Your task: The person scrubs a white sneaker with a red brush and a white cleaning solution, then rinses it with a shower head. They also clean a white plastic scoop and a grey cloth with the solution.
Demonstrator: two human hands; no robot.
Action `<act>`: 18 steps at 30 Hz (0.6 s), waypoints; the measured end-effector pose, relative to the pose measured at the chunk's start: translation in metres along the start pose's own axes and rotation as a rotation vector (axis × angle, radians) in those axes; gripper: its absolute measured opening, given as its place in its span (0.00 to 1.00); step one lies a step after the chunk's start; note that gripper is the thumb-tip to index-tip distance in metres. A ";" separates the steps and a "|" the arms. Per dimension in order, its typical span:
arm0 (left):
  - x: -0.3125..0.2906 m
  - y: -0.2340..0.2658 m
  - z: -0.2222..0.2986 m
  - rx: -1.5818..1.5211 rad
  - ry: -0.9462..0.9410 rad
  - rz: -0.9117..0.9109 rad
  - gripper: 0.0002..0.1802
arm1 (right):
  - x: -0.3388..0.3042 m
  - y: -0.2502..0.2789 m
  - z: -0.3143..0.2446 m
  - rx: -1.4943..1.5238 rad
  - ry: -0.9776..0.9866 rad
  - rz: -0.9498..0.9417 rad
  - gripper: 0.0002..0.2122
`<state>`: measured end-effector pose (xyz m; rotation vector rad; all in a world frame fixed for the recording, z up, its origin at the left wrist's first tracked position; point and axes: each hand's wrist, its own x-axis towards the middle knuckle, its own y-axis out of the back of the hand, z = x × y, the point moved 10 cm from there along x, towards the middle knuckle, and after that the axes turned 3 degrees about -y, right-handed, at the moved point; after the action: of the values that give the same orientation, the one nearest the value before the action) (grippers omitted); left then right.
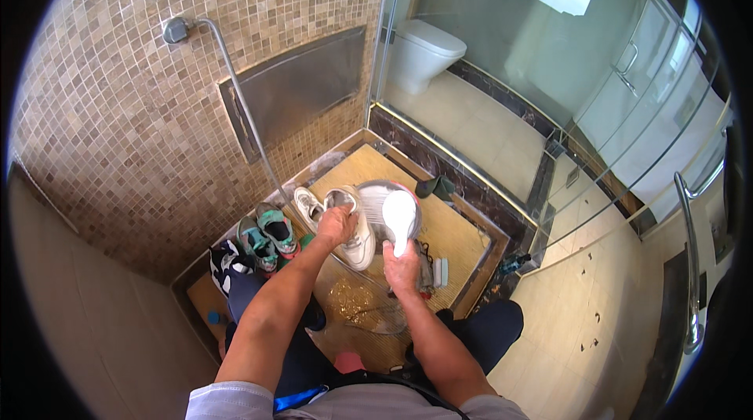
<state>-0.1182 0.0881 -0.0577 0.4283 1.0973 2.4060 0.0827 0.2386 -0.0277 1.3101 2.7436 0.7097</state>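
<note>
My left hand point(336, 225) is closed on a white shoe point(359, 246), its fingers at the shoe's opening. In my right hand point(401, 269) is a white hand shower point(398, 214), gripped by its handle with the head pointing away from me. Whether water flows from it I cannot tell. Behind the hand shower sits a round basin point(369, 196), partly hidden by it. Another white shoe point(307, 207) lies just left of my left hand. Green and grey shoes point(276, 232) stand farther left, by the tiled wall.
A shower hose point(239, 98) hangs from the wall fitting. Wet suds lie on the floor mat point(463, 232) between my legs. Small grey and pale blue items point(439, 272) lie right of my right hand. A dark green item point(436, 187) is beyond the basin. Glass panels point(502, 51) enclose the area.
</note>
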 end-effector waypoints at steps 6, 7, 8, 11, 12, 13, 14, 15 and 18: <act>0.014 0.018 0.031 0.232 -0.156 -0.155 0.12 | 0.019 -0.016 -0.027 0.022 0.046 -0.009 0.16; 0.015 0.018 0.037 0.281 -0.189 -0.180 0.12 | 0.020 -0.013 -0.030 -0.002 0.068 0.004 0.16; 0.016 0.018 0.043 0.330 -0.223 -0.205 0.12 | 0.022 -0.012 -0.033 -0.026 0.076 -0.003 0.17; 0.015 0.012 0.051 0.482 -0.220 -0.327 0.14 | 0.025 -0.006 -0.041 -0.099 0.104 -0.031 0.17; 0.013 0.008 0.050 0.533 -0.202 -0.376 0.16 | 0.025 -0.004 -0.045 -0.126 0.122 -0.041 0.18; 0.012 0.007 0.052 0.568 -0.223 -0.343 0.16 | 0.026 -0.003 -0.050 -0.149 0.142 -0.051 0.18; 0.008 0.006 0.054 0.603 -0.245 -0.309 0.16 | 0.026 -0.002 -0.051 -0.159 0.147 -0.053 0.18; 0.006 0.006 0.056 0.638 -0.265 -0.275 0.16 | 0.026 -0.001 -0.053 -0.168 0.154 -0.056 0.19; 0.004 0.004 0.067 0.715 -0.262 -0.312 0.16 | 0.029 0.004 -0.055 -0.207 0.179 -0.046 0.19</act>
<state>-0.0919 0.1295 -0.0125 0.7121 1.7278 1.5832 0.0555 0.2411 0.0281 1.1909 2.7284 1.1235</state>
